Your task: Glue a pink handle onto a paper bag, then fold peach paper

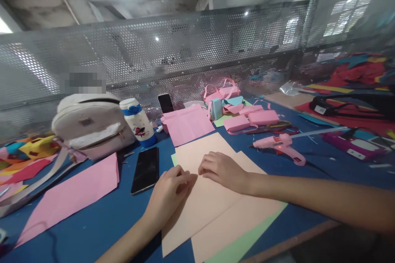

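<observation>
Two overlapping peach paper sheets (197,213) lie in front of me, with a green sheet (247,240) showing under their lower right edge. My left hand (169,193) is over the left edge of the top sheet, thumb and fingers pinched together. Just to its right, my right hand (224,170) rests on the same sheet with its fingers curled and closed, tips pointing down. A small gap separates the fingertips of the two hands. Whatever either hand may hold is hidden or too small to name.
Left of the sheets are a black phone (145,170), pink sheets (74,197), a bottle (138,123) and a white backpack (89,127). Beyond lie pink fabric (189,125) and small pink pieces (237,124). A pink glue gun (280,146) with its cord lies right, near scissors (271,126).
</observation>
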Demonstrator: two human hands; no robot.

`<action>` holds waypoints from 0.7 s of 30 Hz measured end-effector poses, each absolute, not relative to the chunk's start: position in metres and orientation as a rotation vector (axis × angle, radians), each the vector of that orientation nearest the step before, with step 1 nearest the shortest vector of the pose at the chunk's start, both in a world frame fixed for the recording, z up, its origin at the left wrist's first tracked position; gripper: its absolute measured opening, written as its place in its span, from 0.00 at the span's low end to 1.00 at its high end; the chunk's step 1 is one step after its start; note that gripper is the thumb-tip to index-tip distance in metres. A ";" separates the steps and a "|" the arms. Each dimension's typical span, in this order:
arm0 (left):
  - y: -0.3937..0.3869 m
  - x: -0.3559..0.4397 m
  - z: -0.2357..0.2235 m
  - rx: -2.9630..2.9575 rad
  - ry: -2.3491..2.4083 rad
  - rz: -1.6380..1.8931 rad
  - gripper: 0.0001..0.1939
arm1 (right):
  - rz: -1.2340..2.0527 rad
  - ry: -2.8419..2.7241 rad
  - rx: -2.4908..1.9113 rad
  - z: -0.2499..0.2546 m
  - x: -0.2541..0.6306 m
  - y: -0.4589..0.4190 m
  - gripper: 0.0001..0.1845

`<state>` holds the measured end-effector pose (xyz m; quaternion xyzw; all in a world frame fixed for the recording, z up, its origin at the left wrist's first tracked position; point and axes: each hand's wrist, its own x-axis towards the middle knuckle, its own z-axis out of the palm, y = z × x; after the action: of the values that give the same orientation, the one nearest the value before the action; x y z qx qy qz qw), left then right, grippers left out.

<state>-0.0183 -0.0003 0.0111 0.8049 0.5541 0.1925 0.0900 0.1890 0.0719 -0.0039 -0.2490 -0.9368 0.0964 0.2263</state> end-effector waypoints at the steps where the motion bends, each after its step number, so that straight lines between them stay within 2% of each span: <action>1: -0.001 -0.018 0.011 2.437 1.650 0.556 0.15 | 0.239 -2.592 -0.676 -0.004 0.189 0.071 0.03; 5: -0.002 -0.018 0.010 2.597 1.659 0.500 0.19 | 0.112 -2.625 -0.644 -0.004 0.189 0.069 0.05; 13: -0.011 -0.005 0.011 2.866 1.643 0.467 0.14 | -0.162 -2.695 -0.558 -0.012 0.193 0.066 0.10; 16: -0.013 -0.011 0.008 2.979 1.455 0.436 0.16 | -0.182 -2.728 -0.517 -0.012 0.202 0.063 0.10; 21: -0.017 -0.030 0.009 3.135 1.043 0.300 0.19 | -0.124 -2.790 -0.484 -0.011 0.219 0.060 0.20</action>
<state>-0.0296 -0.0172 0.0086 0.9413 0.3132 0.0902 -0.0878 0.2189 0.0599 -0.0110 -0.1687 -0.9728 -0.0432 0.1529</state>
